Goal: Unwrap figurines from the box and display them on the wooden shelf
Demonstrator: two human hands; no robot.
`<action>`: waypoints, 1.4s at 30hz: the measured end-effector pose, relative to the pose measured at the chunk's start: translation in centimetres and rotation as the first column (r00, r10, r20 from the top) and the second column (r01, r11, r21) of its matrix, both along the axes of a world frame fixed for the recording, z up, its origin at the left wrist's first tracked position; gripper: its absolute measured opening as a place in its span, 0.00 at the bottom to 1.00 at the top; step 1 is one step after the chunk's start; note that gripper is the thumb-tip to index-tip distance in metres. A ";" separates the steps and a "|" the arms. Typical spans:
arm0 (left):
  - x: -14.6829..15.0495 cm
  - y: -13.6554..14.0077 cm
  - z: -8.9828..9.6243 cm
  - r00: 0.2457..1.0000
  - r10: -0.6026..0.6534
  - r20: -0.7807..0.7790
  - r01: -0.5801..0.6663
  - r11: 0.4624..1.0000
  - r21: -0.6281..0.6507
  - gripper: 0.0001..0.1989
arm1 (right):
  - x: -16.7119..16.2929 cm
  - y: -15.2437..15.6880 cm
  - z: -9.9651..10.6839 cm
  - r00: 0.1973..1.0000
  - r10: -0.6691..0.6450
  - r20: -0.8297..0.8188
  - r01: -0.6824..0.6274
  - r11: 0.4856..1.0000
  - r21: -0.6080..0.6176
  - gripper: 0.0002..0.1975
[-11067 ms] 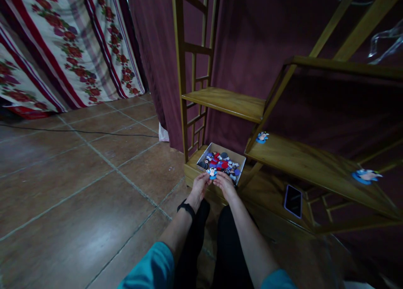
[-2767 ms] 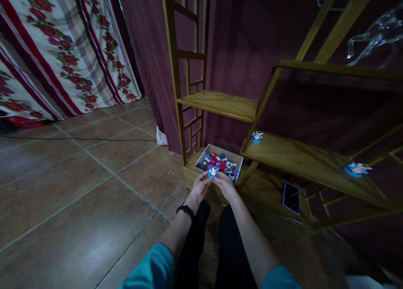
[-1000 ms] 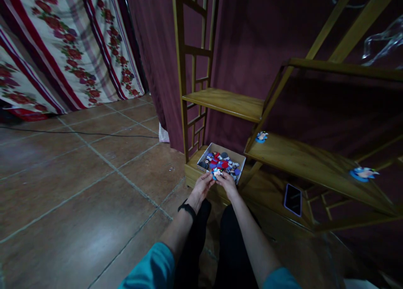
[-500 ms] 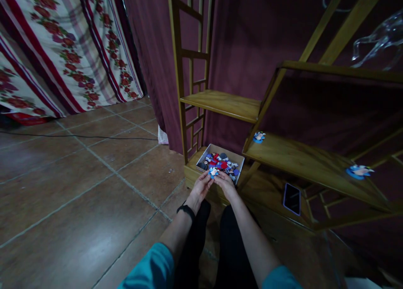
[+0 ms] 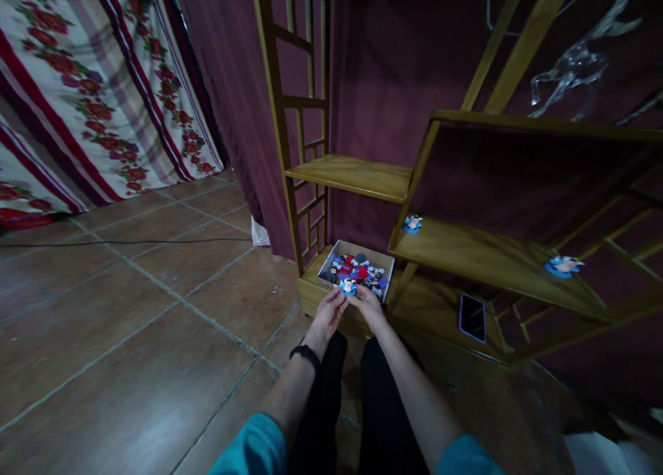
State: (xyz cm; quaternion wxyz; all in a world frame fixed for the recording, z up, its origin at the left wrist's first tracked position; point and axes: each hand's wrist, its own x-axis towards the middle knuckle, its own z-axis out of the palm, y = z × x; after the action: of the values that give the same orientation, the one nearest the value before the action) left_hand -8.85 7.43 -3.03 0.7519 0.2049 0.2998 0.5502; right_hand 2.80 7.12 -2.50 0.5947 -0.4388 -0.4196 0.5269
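Note:
Between my fingertips is a small blue-and-white figurine (image 5: 348, 288) on a round blue base. My left hand (image 5: 329, 311) pinches its left side, and my right hand (image 5: 368, 305) its right side. Just behind it, an open cardboard box (image 5: 389, 262) rests on the bottom level of a wooden shelf unit, filled with several small red, purple, black and white figures. Two similar figurines stand on the middle right shelf: one figurine (image 5: 413, 224) by the left end, another figurine (image 5: 564, 266) toward the right.
A phone-like dark tablet (image 5: 472, 317) lies on the lowest shelf board. The wooden shelf (image 5: 357, 175) above the box juts out at left. A clear glass animal figure (image 5: 574, 71) stands on the upper right shelf. A black cable (image 5: 129, 242) crosses the tiled floor.
My view has turned slightly to the right, so the shelves sit further left in the picture. Both hands keep holding the figurine in front of the box.

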 end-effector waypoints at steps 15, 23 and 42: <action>0.0 -4.2 0.8 0.998 -0.064 -0.025 0.066 0.994 0.086 0.16 | 0.9 -6.3 1.5 0.988 0.057 -0.140 -0.067 0.995 -0.070 0.21; 0.1 -5.1 1.1 0.994 -0.068 -0.081 0.077 0.991 0.113 0.19 | 1.1 -7.7 1.5 0.976 0.067 -0.205 -0.090 0.990 -0.105 0.22; 3.8 -2.1 -0.3 0.965 -0.213 -0.150 0.215 0.977 -0.005 0.15 | 4.7 -5.8 -1.7 0.964 -0.115 -0.240 0.082 0.987 -0.141 0.23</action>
State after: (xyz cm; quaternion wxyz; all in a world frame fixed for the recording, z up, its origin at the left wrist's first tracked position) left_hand -5.00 5.36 -3.37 0.7812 0.2809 0.3284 0.4506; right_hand 7.48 1.34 -4.25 0.6381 -0.4277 -0.2848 0.5734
